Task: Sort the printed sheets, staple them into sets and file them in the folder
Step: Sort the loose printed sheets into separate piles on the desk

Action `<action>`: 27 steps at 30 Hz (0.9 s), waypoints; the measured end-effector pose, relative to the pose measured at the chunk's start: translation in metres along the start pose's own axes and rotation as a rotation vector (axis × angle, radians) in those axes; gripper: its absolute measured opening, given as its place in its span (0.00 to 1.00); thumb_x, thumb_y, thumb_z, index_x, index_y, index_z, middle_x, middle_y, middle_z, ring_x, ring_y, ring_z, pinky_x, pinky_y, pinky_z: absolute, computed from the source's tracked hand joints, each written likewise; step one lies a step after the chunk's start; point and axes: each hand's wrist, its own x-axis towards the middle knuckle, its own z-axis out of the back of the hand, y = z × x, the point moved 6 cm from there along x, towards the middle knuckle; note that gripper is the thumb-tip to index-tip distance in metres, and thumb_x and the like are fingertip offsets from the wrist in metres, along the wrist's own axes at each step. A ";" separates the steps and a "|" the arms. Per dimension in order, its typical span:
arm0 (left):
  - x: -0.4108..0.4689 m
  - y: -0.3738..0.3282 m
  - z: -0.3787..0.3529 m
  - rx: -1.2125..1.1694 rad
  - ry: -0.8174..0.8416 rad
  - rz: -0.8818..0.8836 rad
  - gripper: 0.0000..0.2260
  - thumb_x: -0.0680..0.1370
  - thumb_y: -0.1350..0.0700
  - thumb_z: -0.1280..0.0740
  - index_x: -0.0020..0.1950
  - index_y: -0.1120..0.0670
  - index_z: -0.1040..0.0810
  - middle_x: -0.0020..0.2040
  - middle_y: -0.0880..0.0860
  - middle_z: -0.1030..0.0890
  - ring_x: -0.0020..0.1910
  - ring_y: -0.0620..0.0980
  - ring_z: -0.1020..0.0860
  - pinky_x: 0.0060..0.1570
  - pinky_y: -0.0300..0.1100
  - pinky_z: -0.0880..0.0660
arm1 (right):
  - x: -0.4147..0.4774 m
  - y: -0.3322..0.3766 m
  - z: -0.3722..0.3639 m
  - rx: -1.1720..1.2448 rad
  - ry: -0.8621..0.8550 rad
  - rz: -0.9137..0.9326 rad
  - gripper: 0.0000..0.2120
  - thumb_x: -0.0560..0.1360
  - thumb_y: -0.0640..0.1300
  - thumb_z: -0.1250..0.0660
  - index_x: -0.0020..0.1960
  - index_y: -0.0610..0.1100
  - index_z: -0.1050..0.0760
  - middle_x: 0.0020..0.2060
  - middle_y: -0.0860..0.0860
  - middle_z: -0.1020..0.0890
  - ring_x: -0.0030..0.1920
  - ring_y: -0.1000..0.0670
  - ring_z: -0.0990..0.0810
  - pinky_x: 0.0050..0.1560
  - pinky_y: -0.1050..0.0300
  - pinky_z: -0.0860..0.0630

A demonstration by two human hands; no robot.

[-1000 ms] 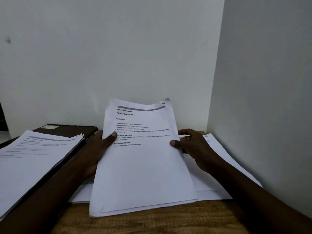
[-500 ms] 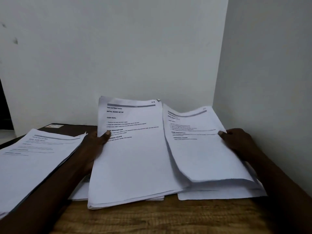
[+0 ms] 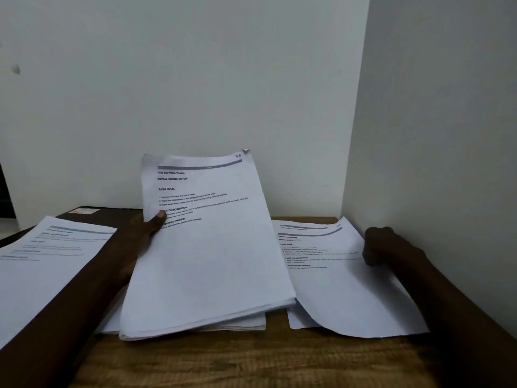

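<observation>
At 9 o'clock a loose pile of white printed sheets (image 3: 47, 261) runs off the left edge, its print blurred to grey bars. It lies on a dark flat folder (image 3: 117, 214), of which only the far corner and a small pale label (image 3: 84, 210) show. The left hand (image 3: 140, 239) comes in from 7 o'clock. Its fingers are hidden beneath a thick stack of white printed pages (image 3: 207, 261), and its thumb is pressed on the top page's left margin. The stack spreads to 3 o'clock of that hand, tilted up at its far end, over a thinner paper bundle (image 3: 246, 324) it largely hides. Headings like "TASK GOAL" read; the finer lines do not. Below is a brown wood-grain table (image 3: 251, 359). Toward 3 o'clock a second white printed pile (image 3: 330, 275) lies flat, its top sheet curling at the near corner. The right hand (image 3: 380, 246) sits at that sheet's right edge, fingers curled into a dark knot; whether they pinch the paper I cannot tell. A plain white wall (image 3: 433, 135) rises beside it.
</observation>
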 end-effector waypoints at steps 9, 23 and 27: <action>-0.009 0.007 -0.018 -0.036 0.063 -0.002 0.12 0.82 0.57 0.39 0.64 0.58 0.24 0.53 0.56 0.15 0.45 0.52 0.14 0.35 0.47 0.17 | -0.012 0.035 0.020 0.355 -0.152 0.257 0.19 0.79 0.47 0.34 0.68 0.42 0.30 0.65 0.42 0.25 0.62 0.44 0.26 0.60 0.52 0.29; -0.020 0.009 -0.044 -0.082 0.221 -0.019 0.16 0.82 0.59 0.39 0.70 0.56 0.26 0.64 0.57 0.19 0.61 0.58 0.20 0.54 0.56 0.21 | -0.058 0.101 0.004 1.352 0.432 0.367 0.13 0.73 0.43 0.27 0.55 0.38 0.19 0.47 0.47 0.14 0.43 0.52 0.14 0.38 0.64 0.20; -0.018 0.011 -0.041 -0.090 0.178 -0.018 0.16 0.81 0.62 0.40 0.69 0.56 0.26 0.63 0.57 0.18 0.60 0.59 0.19 0.52 0.56 0.20 | -0.060 0.101 0.006 1.373 0.403 0.372 0.13 0.72 0.45 0.26 0.55 0.40 0.19 0.46 0.49 0.13 0.42 0.53 0.14 0.37 0.64 0.20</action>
